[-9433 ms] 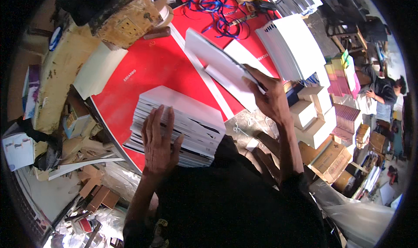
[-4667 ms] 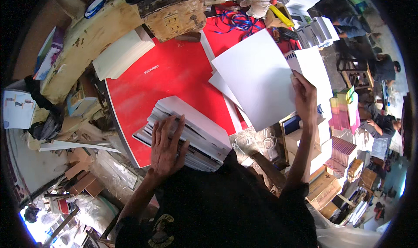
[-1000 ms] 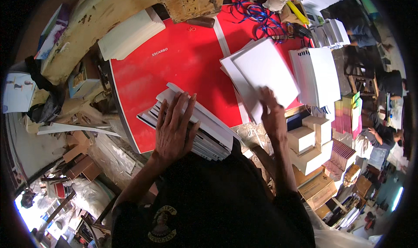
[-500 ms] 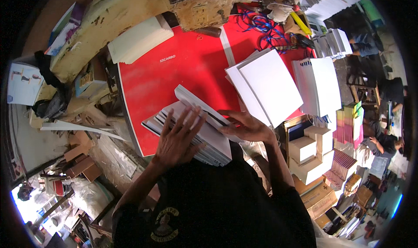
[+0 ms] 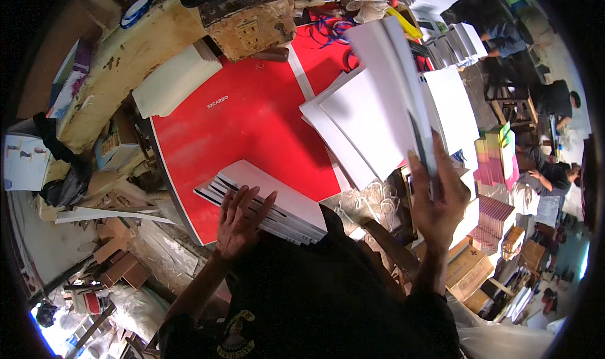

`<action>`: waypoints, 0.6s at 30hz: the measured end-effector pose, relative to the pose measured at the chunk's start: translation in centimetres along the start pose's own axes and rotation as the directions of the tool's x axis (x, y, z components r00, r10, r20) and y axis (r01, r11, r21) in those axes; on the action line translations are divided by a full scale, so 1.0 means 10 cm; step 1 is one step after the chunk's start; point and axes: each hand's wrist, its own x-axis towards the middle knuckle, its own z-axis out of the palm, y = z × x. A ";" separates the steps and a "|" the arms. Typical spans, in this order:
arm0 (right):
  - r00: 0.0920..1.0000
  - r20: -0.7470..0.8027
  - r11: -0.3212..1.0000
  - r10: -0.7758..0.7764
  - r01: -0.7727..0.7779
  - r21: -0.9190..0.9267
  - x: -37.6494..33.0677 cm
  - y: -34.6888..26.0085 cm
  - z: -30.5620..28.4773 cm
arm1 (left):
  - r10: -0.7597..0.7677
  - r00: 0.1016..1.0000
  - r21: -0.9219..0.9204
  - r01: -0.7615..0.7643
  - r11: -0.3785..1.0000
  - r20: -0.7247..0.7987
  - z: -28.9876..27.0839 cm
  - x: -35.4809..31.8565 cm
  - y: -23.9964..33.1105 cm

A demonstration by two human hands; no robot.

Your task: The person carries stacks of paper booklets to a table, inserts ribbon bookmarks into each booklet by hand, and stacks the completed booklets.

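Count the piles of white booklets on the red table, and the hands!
Near stack under the left hand: 1
Far pile of white booklets: 1
Lifted booklet in the right hand: 1
Hands: 2
Total: 5

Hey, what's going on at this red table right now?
A person is working through printed white booklets at a red table. Their left hand rests flat on the near stack of booklets at the table's front edge. Their right hand holds one white booklet raised on edge above a second pile of white booklets lying to the right. A cream stack sits at the far left corner of the table.
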 end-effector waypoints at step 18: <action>0.963 -0.238 0.985 -0.123 0.090 -0.147 0.40 0.86 -0.06 | -0.008 0.996 0.004 0.008 1.000 -0.093 0.18 -0.14 -0.07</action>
